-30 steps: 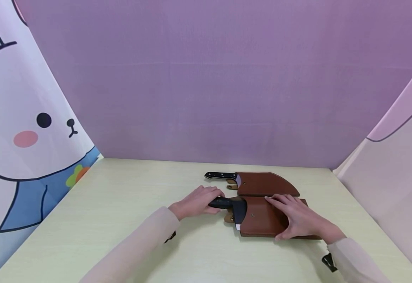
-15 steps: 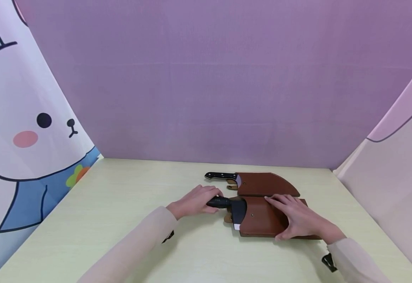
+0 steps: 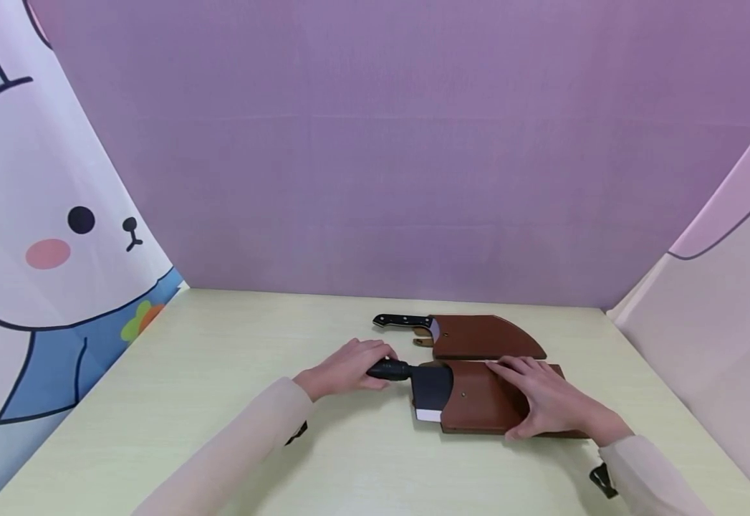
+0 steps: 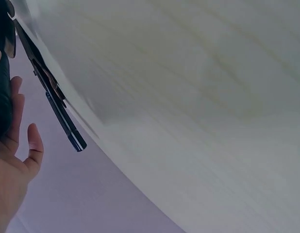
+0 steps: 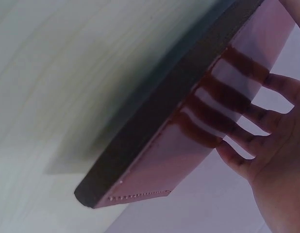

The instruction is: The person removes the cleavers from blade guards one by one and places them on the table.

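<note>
My left hand (image 3: pixel 350 369) grips the black handle (image 3: pixel 389 370) of a cleaver. The cleaver's black blade (image 3: pixel 431 389), with a bright cutting edge, shows partly outside a brown leather sheath (image 3: pixel 481 401); its rest is hidden inside. My right hand (image 3: pixel 551 398) lies spread over the sheath, thumb at the near edge and fingers toward the far edge. In the right wrist view, the fingertips (image 5: pixel 223 138) touch the glossy sheath (image 5: pixel 155 167). The left wrist view has the handle (image 4: pixel 2 92) in my left hand (image 4: pixel 11 170).
Just behind lies a second knife with a black riveted handle (image 3: pixel 402 320), its blade in a brown sheath (image 3: pixel 484 335) with a strap. The pale wooden table (image 3: pixel 246 337) meets a purple backdrop (image 3: pixel 375 150). Cartoon-printed cloth (image 3: pixel 91 287) hangs at the left.
My left hand has moved left with the cleaver, and more of its blade now shows outside the sheath. My right hand has stayed on the sheath, almost still.
</note>
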Motion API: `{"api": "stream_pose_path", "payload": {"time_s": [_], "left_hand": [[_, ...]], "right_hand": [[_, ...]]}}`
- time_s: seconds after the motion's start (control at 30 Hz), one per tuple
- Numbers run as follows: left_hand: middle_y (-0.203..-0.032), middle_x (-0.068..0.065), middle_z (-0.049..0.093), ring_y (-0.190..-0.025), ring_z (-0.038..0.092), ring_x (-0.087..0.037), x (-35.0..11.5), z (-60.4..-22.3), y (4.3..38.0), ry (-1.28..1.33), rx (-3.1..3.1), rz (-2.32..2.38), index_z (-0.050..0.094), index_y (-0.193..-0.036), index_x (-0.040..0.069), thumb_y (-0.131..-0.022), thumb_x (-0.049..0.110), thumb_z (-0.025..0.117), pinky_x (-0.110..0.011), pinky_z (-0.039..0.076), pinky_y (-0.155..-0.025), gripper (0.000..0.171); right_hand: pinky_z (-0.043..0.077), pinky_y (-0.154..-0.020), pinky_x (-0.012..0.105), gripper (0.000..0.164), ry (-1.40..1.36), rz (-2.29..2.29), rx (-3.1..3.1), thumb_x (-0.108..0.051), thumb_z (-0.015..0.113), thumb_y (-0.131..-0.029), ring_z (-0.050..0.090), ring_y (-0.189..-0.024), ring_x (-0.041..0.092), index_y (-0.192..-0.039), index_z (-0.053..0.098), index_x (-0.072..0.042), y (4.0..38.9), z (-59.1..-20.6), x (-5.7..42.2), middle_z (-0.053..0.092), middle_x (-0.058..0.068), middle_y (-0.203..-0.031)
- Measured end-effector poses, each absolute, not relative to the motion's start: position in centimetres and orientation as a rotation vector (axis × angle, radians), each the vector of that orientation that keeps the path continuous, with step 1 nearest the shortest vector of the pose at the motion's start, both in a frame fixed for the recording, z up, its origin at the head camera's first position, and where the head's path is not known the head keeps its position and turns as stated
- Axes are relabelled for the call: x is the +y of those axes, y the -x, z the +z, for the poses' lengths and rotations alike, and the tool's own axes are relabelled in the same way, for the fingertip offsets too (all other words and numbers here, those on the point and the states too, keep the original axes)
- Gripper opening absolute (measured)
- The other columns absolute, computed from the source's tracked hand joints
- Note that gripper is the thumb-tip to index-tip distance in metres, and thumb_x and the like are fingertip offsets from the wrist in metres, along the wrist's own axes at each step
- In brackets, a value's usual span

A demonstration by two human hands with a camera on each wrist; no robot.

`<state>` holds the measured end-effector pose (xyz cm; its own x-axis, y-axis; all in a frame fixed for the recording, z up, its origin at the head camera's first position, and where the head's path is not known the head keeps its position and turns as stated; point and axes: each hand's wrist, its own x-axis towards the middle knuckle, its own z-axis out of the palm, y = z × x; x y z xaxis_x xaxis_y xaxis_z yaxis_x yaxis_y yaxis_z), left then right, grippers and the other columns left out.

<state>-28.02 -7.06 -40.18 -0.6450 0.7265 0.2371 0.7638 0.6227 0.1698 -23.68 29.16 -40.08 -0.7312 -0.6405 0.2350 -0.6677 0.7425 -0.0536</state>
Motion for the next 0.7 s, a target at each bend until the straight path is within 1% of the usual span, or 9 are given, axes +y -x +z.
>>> {"api": "stream_pose_path", "payload": {"time_s": [0.3,0.7], "left_hand": [[-0.104,0.005,0.060,-0.090,0.055,-0.008,-7.7,-40.2,28.0,1.246,-2.701,-0.392,0.056,-0.113,0.017,-0.082,0.035,0.066,-0.030,0.041,-0.075,0.037],[-0.104,0.006,0.059,-0.089,0.054,-0.007,-8.4,-40.2,28.1,1.244,-2.710,-0.423,0.056,-0.113,0.017,-0.082,0.035,0.065,-0.029,0.041,-0.075,0.036]], "right_hand": [[0.032,-0.088,0.060,0.108,-1.022,0.214,-2.785,-0.072,0.070,-0.053,0.044,-0.115,0.035,-0.137,0.041,-0.012,23.7,-40.1,29.2,0.046,0.017,-0.131],[0.033,-0.088,0.060,0.107,-1.018,0.219,-2.796,-0.071,0.072,-0.053,0.044,-0.116,0.036,-0.137,0.042,-0.011,23.6,-40.1,29.4,0.045,0.017,-0.131]]}}
